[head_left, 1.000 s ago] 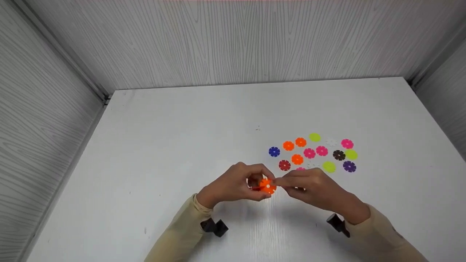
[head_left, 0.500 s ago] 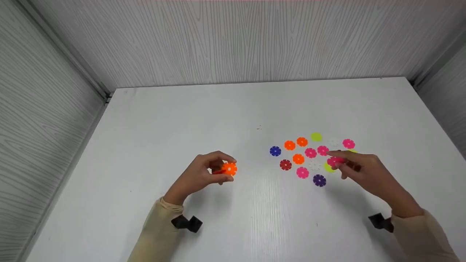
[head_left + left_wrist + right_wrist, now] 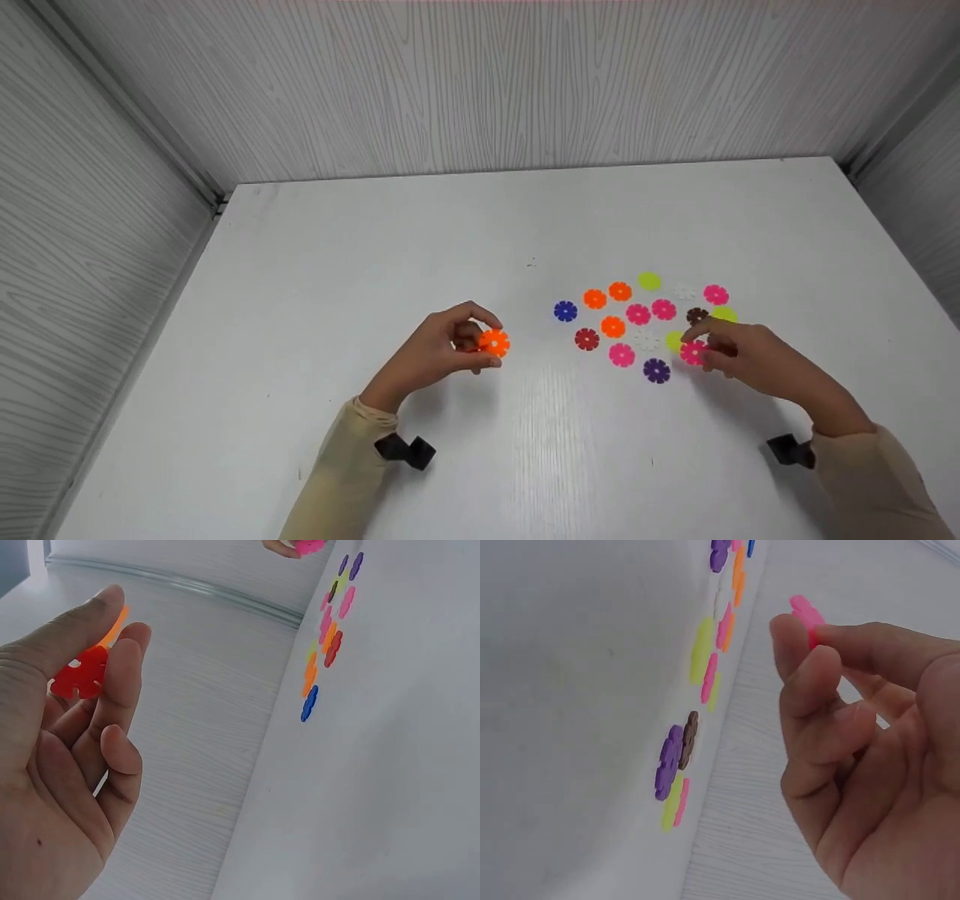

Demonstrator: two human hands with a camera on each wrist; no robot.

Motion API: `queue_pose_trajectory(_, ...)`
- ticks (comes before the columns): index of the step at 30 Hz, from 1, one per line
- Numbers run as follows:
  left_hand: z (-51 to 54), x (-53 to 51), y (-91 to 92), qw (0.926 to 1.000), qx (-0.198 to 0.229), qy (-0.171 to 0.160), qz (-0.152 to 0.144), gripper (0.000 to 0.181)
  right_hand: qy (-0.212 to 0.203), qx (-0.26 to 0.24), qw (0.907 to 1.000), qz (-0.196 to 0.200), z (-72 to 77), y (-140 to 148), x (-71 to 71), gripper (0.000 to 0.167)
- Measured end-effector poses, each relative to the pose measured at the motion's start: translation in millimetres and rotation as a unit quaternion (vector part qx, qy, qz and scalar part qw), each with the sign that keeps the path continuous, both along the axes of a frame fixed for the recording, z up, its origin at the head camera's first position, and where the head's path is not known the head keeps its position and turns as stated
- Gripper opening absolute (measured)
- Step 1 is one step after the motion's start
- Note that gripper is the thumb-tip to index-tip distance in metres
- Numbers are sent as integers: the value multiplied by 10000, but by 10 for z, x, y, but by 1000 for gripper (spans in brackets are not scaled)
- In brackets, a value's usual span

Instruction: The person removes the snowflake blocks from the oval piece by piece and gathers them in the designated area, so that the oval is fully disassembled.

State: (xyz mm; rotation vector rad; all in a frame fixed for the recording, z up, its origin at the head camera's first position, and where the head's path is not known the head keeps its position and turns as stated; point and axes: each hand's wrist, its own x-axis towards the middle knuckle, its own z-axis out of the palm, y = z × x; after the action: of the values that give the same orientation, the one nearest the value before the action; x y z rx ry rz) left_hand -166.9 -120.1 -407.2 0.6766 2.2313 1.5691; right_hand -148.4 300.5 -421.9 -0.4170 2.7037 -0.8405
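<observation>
In the head view my left hand (image 3: 461, 341) pinches an orange notched disc (image 3: 494, 343) by its edges, above the table. The left wrist view shows a red notched disc (image 3: 80, 675) against that orange disc, seen edge-on, between thumb and fingers. My right hand (image 3: 739, 356) holds a pink notched disc (image 3: 691, 352) between thumb and index finger, over the right side of the scattered discs. Beneath it a yellow-green disc (image 3: 673, 341) is partly covered. A dark purple disc (image 3: 657, 370) lies just left of that hand.
Several loose discs lie flat right of centre, among them a blue disc (image 3: 565, 311), a dark red disc (image 3: 586, 339), an orange disc (image 3: 613, 327) and a brown disc (image 3: 697, 315). The white table (image 3: 337, 262) meets grain-patterned panels (image 3: 480, 90) behind and at the sides.
The hands, together at the orange disc a second ago, are now apart. The right hand moved right and shows the pink disc, which has turned its face toward the head camera. The left drifted slightly right lately.
</observation>
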Motion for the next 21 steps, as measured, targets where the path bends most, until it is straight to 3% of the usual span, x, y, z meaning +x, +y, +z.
queue_pose_trajectory(9, -34, -33, 42, 9995, 194, -117, -207, 38, -777, 329, 9964, 9, -70, 103, -51, 32)
queue_pose_trajectory(14, -51, -29, 44, 9994, 102, -230, -230, 38, -796, 401, 9960, -83, -95, 123, -47, 27)
queue_pose_trajectory(21, -58, -25, 48, 9998, 35, -83, -182, 40, -481, 838, 9952, -166, -147, 82, -58, 23)
